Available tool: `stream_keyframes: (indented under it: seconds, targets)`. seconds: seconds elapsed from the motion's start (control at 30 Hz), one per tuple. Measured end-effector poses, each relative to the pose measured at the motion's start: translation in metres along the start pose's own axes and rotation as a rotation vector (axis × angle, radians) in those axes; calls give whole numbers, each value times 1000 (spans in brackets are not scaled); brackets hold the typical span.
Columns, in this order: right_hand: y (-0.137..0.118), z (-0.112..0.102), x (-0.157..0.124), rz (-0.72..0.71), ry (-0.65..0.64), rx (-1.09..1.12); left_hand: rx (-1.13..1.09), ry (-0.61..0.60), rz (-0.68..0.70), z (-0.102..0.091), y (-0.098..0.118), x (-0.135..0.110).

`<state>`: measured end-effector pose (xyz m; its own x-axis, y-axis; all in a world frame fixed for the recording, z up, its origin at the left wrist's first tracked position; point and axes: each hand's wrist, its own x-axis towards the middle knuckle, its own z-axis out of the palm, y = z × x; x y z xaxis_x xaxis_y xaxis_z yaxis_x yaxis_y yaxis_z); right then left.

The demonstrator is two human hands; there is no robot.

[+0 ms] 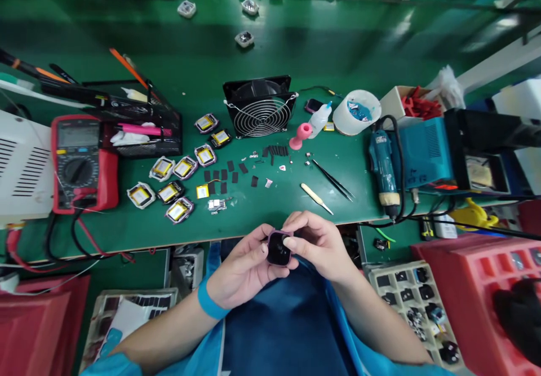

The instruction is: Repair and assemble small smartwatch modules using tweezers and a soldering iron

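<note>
In the lower middle of the frame, just below the front edge of the green workbench (pixel 253 212), a small dark device (pixel 276 250) is held between the two hands. It has a black glossy face, turned to the camera, and a purple rim around it.

The left hand (pixel 245 263), with a blue wristband (pixel 210 301), is grasping the device from the left. Its thumb lies at the left edge of the rim, and its other fingers pass under the device, so that some fingertips appear at the lower right of it. The right hand (pixel 321 243) is also grasping it, from the upper right side: the thumb rests on the upper right part of the black face, and the index finger is bent near the top edge. How the remaining fingers of the right hand touch the device, I cannot tell.

Above the hands, in the centre of the frame, black pads (pixel 224 188) lie on the bench, with a fan (pixel 260 108) behind them. To the right of the centre there are a cream-handled tool (pixel 316 198) and black tweezers (pixel 332 180), both lying near each other. At the left side of the frame a red multimeter (pixel 82 164) stands tilted.
</note>
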<state>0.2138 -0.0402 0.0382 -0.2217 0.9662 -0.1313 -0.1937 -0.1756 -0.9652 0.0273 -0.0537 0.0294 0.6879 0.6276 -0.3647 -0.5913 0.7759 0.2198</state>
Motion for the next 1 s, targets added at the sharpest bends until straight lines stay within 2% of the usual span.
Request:
stream_keyframes:
  seconds: [0.27,0.37,0.47,0.53,0.6,0.7,0.8,1.0]
  targets:
    - [2,0,-1,5,-5,12,21,-3,8,2,-2,-1]
    - [4,0,-2,-14,-9,-13,100,18,35,2,-1,0]
    - [7,2,-4,-74,70,-133,406,134,246,0,2,2]
    - [8,5,-5,-119,132,-206,781,247,504,-2,7,3]
    - [9,9,-7,-112,123,-198,1197,320,765,-5,13,2]
    - [11,15,-8,-26,82,-81,1631,274,1031,-6,20,2]
    - [11,18,-8,49,87,54,1783,191,1119,-4,23,1]
    - [9,18,-5,139,70,303,1777,216,1091,-1,23,-3]
